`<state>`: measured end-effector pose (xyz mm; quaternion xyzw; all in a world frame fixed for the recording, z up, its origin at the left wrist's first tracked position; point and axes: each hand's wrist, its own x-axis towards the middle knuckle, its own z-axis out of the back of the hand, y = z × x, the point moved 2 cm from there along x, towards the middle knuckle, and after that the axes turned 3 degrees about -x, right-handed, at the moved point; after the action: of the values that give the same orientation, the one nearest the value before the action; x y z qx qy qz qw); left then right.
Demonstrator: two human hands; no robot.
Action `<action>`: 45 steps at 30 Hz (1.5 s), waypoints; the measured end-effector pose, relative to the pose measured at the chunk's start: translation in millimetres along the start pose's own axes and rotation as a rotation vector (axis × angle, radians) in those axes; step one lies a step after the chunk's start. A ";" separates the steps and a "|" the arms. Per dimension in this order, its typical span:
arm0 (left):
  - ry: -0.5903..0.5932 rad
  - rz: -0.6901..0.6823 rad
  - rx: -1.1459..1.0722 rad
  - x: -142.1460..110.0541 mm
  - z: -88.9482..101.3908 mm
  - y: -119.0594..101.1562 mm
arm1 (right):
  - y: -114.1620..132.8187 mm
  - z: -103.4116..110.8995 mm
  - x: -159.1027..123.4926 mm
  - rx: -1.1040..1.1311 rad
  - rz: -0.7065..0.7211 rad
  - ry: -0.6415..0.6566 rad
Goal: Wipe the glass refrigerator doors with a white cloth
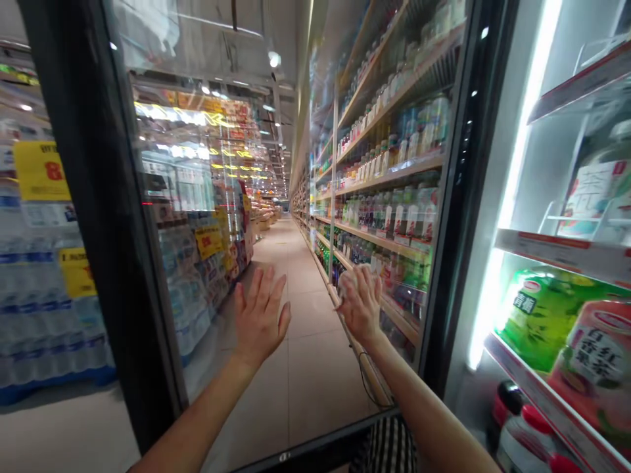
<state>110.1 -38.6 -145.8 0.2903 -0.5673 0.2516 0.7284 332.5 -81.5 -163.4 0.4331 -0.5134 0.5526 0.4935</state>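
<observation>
the tall glass door point(79, 197), framed in black, stands open beside lit shelves point(552, 246), transparent and streaked with reflections. a pale, crumpled cloth point(348, 284) is bunched in the right hand point(365, 309), up by the door.

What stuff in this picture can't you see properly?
All in the head view:
- Pale crumpled wad: the right hand covers part; its material is unclear.
- Large yellow price sign: the black door frame hides its right side.
- Pale red-capped bottle: cut off by the bottom edge.
- Beige tiled aisle: its far end is too small.
</observation>
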 end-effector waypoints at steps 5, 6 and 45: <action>0.026 -0.003 -0.002 -0.3 2.7 1.5 | -28.0 7.7 7.2 -0.069 -0.280 -0.117; 0.030 0.000 -0.003 -0.3 3.1 1.6 | -38.5 8.8 12.3 -0.085 -0.413 -0.177; 0.011 -0.059 0.022 -1.2 4.7 3.7 | 2.8 0.8 59.0 -0.025 0.039 -0.134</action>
<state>104.0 -39.4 -145.6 0.3135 -0.5515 0.2380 0.7355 321.6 -76.4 -105.6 0.4527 -0.5604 0.5254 0.4526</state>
